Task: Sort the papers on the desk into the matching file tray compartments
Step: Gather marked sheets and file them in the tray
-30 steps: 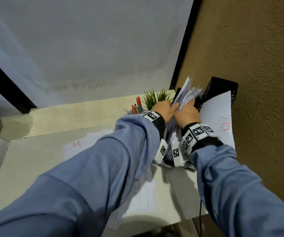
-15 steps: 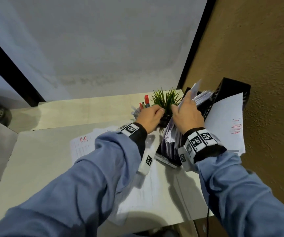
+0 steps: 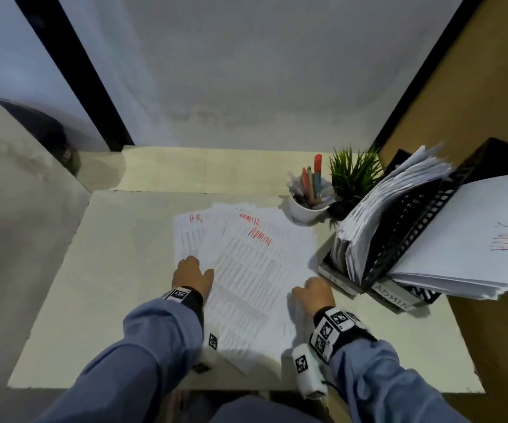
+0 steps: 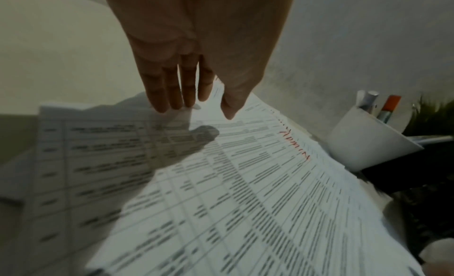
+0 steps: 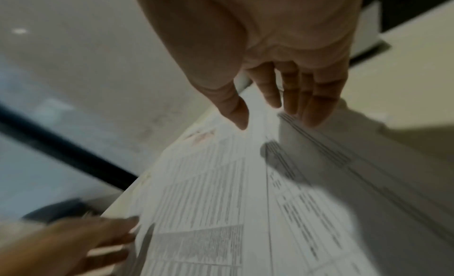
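Loose printed papers fan out mid-desk: a top sheet marked ADMIN point(image 3: 255, 270) in red, another ADMIN sheet under it, and an H.R sheet point(image 3: 190, 236) at the left. My left hand point(image 3: 191, 271) point(image 4: 201, 109) is at the top sheet's left edge, fingers straight. My right hand point(image 3: 314, 293) point(image 5: 277, 122) hovers with straight fingers over the papers' right side. I cannot tell whether either touches the paper. The black mesh file tray point(image 3: 411, 230) stands at the right. It holds a thick stack point(image 3: 378, 215) in its left compartment and another point(image 3: 466, 239) in the one labelled ADMIN point(image 3: 394, 296).
A white cup of pens point(image 3: 307, 203) and a small green plant point(image 3: 353, 175) stand just behind the papers, left of the tray. A brown wall point(image 3: 475, 102) rises behind the tray. The pale desk top point(image 3: 109, 270) lies bare to the left of the papers.
Both hands have left the stack in the tray and come down to the loose papers on the desk. The head view has tipped down and now shows the whole desk.
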Tool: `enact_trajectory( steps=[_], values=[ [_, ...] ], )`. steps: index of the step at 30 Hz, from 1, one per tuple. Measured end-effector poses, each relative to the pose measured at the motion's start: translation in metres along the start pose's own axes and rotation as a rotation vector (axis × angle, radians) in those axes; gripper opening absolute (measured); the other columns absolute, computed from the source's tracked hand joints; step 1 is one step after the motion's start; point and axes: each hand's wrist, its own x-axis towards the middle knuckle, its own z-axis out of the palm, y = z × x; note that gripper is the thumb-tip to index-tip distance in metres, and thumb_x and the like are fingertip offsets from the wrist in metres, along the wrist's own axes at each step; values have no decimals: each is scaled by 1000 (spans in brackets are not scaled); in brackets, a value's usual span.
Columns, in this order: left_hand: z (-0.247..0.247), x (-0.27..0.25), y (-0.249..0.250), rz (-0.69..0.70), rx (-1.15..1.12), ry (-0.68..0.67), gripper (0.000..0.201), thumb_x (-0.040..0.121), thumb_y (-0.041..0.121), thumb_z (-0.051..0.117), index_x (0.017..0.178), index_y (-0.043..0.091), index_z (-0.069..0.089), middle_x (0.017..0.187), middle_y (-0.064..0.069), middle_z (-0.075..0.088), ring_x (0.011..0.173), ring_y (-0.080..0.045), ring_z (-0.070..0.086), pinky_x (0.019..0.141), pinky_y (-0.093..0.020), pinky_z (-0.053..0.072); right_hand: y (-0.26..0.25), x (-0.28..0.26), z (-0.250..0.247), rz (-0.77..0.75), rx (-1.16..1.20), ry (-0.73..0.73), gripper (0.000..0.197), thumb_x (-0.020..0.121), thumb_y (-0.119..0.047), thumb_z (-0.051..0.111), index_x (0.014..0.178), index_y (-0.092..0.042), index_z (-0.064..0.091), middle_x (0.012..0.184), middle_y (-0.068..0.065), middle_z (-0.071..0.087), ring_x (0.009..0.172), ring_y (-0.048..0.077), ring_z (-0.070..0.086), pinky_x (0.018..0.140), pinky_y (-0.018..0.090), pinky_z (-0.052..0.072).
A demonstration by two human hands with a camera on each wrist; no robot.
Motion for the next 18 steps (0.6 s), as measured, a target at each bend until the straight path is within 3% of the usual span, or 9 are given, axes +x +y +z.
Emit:
enact_trajectory(
  steps=[2,3,4,5,9,10,12,15,18],
  values=[
    [4,-5,-6,2,-39,10,53,88,35,57,130,6,43,132,-14,47,117,-32,50,94,-37,43,1,3,2,88,105,-3,8,86,-13,53,80,-6,54,90,8,54,78,19,55,70,21,40],
    [6,-6,-8,-4,-56,-11,57,87,36,59,131,6,41,132,-14,46,117,-32,50,95,-38,44,3,5,5,110,159,9,23,87,-12,54,106,-1,58,110,12,57,98,23,58,83,24,43],
    [7,-7,-9,-14,-76,-46,60,86,36,61,133,7,39,132,-14,46,117,-32,51,94,-37,44,2,4,6,128,225,23,43,87,-11,55,128,0,50,129,13,53,115,25,54,91,25,40],
    [9,-8,-9,-24,-103,-83,60,85,34,63,133,8,38,129,-13,49,114,-31,53,92,-35,45,1,4,10,139,301,37,53,86,-10,57,136,0,43,134,12,50,118,25,53,91,25,40],
    [17,-17,-11,21,-190,-147,27,85,17,63,110,12,53,99,-9,60,86,-24,56,77,-27,44,-2,3,20,73,497,119,31,80,-1,62,111,0,58,101,11,64,72,18,55,49,16,41],
    [19,-18,-12,46,-202,-149,16,86,13,62,101,11,57,92,-7,57,84,-23,54,77,-25,42,-3,2,19,40,490,145,27,81,-1,63,108,-2,60,96,8,64,72,17,54,48,14,39],
    [20,-21,-16,63,-279,-154,2,84,8,61,84,9,61,80,-4,54,79,-23,51,76,-24,41,-1,4,16,-18,465,197,25,81,-3,65,105,-4,63,91,5,61,77,18,55,61,18,41],
    [19,-24,-26,77,-345,-139,8,80,3,64,74,7,68,71,-2,58,71,-21,52,73,-25,43,3,9,11,-60,475,265,18,77,2,69,93,-4,63,85,13,65,72,20,54,64,21,42],
    [17,-22,-32,13,-451,-138,26,74,-4,59,57,17,58,62,-2,55,67,-23,50,67,-28,44,7,13,8,-91,537,245,18,75,8,68,90,-3,64,74,10,62,66,19,54,61,19,45]
  ],
)
